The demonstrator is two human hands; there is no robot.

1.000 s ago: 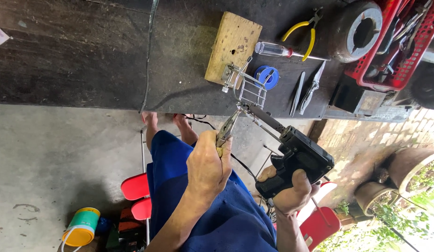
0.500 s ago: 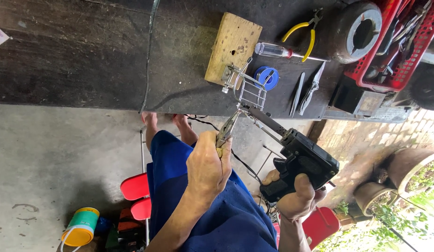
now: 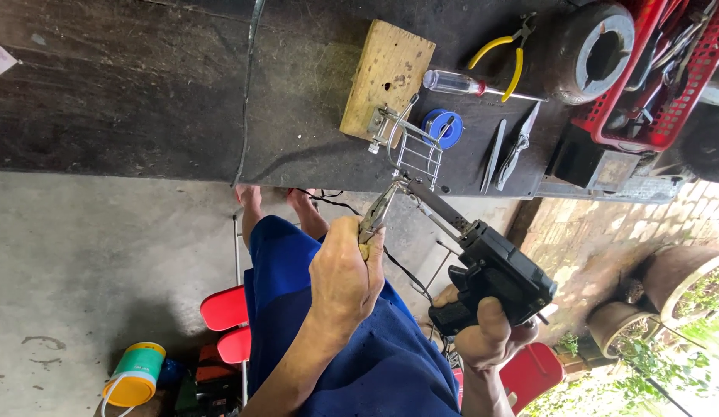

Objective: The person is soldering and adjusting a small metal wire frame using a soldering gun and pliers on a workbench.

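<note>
Lower left of the frame: a green and yellow spool (image 3: 134, 374) on the concrete floor (image 3: 97, 255), a red stool (image 3: 227, 320) just right of it. Across the top: a dark tabletop (image 3: 143, 85), with a thin cable (image 3: 247, 93) running down over it to its near edge. Right of centre on the tabletop: a wooden block (image 3: 386, 77), a bent wire stand (image 3: 412, 143) fixed at its lower corner, a blue solder reel (image 3: 443, 127) just beside. Further right: a clear-handled screwdriver (image 3: 468, 83), yellow-handled pliers (image 3: 506, 55), tweezers (image 3: 495, 147) and a small pair of snips (image 3: 520, 145) lying side by side. Upper right: a dark round part (image 3: 595, 50), then a red basket (image 3: 668, 85) full of tools, a black box (image 3: 579, 162) below it. Lower right: pots and greenery, out past a brick floor.

Below the tabletop edge, centre: left hand (image 3: 345, 278) closed tight around the handles of needle-nose pliers (image 3: 377, 215), tips pointing up at the wire stand; whether the tips grip anything, too small to tell. Blue trousers (image 3: 336, 340) under that arm, bare feet (image 3: 278, 205) beyond. Right of it: right hand (image 3: 491, 340) wrapped around the grip of a black soldering gun (image 3: 491, 270), barrel angled up left, its tip meeting the pliers' tips just below the stand. Both hands near each other, not touching.
</note>
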